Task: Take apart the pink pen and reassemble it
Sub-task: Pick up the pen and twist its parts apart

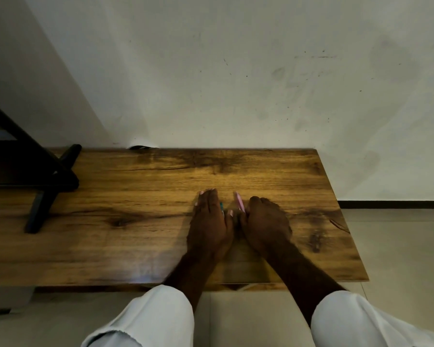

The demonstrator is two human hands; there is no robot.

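Wooden table (135, 221) | your right hand (266, 221) grips pink pen (239, 202) at its 11 o'clock | left hand (209, 221) flat, fingers loose.

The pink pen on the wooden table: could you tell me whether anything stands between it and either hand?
Nothing visible does. The pink pen already sits at the fingers of the right hand, and the left hand lies flat just beside it on the wooden table, with something teal showing at its edge.
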